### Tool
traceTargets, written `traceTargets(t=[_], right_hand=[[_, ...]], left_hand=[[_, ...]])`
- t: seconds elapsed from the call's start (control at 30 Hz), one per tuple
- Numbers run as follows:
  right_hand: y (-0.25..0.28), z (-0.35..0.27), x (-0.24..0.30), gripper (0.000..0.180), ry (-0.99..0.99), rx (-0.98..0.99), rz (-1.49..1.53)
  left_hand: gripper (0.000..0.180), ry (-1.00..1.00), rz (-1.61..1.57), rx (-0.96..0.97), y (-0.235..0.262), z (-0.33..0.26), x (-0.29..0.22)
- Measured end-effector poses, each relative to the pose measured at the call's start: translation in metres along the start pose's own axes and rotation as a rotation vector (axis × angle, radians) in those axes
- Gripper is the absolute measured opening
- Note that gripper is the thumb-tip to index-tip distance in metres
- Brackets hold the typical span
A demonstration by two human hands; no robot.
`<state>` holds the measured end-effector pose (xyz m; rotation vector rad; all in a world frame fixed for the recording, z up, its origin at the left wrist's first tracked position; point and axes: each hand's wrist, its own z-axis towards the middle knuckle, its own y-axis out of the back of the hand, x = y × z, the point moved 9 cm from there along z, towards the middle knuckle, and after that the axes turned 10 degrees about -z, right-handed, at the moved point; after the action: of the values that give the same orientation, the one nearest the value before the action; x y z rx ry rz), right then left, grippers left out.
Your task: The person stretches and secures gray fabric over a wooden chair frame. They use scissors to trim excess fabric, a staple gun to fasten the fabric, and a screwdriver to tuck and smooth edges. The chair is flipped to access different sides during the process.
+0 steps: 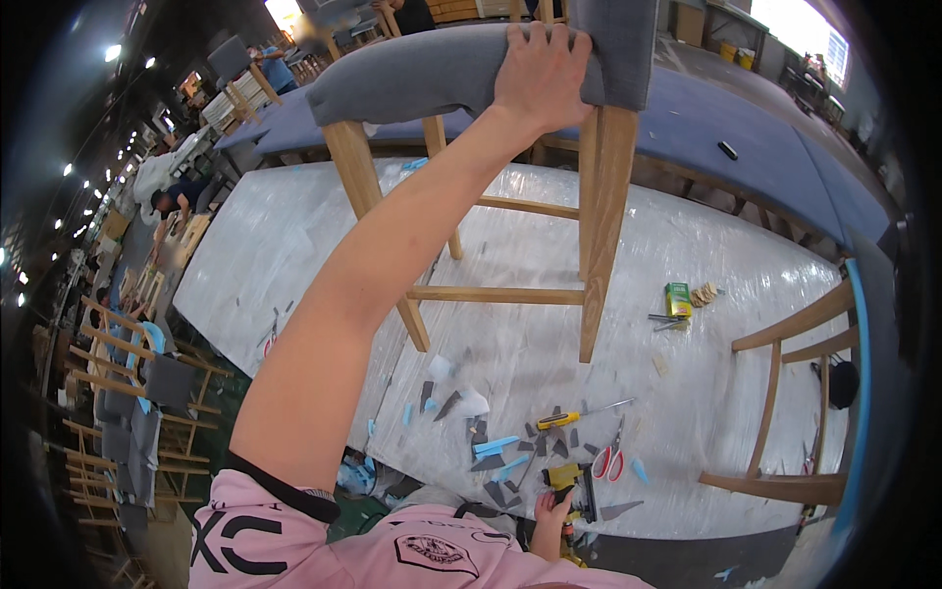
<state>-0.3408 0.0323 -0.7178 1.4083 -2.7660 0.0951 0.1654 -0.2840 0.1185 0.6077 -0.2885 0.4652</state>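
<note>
Grey chair (pixel 471 74) being steadied by gripping left hand (pixel 540 74); right hand (pixel 551 510) clutching yellow tool (pixel 569 486), driving comes next

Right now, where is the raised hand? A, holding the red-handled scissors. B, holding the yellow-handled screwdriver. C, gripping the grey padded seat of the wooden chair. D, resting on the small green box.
C: the left hand clasps the edge of the grey chair seat, while the scissors, green box and screwdriver lie untouched on the plastic-covered table.
</note>
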Motion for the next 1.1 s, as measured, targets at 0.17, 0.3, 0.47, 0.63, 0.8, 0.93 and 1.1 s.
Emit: traceTargets(t=[0.17,0.3,0.47,0.63,0.8,0.93,1.1], right_hand=[[-0.058,-0.043,0.067,0.029,0.312,0.275,0.104],[-0.124,-0.226,0.113,0.037,0.492,0.506,-0.074],[-0.21,-0.348,0.1,0.042,0.63,0.85,0.208],[-0.313,-0.425,0.119,0.059,0.951,0.863,0.036],[-0.395,-0.568,0.105,0.057,1.983,1.016,0.057],[-0.466,-0.624,0.069,0.024,2.246,1.001,-0.219],[-0.52,-0.645,0.046,0.031,2.31,1.054,0.014]], left_hand=[[0.079,0.02,-0.087,0.052,0.006,-0.007,0.009],[0.08,0.018,-0.018,0.021,0.008,-0.017,0.015],[0.083,0.007,-0.041,0.026,0.015,-0.012,-0.004],[0.081,0.008,-0.038,0.033,0.017,-0.02,-0.004],[0.08,-0.003,-0.043,0.047,0.014,-0.018,-0.006],[0.082,-0.018,-0.029,0.051,0.012,-0.027,0.005],[0.083,-0.022,-0.011,0.094,0.011,-0.014,-0.007]])
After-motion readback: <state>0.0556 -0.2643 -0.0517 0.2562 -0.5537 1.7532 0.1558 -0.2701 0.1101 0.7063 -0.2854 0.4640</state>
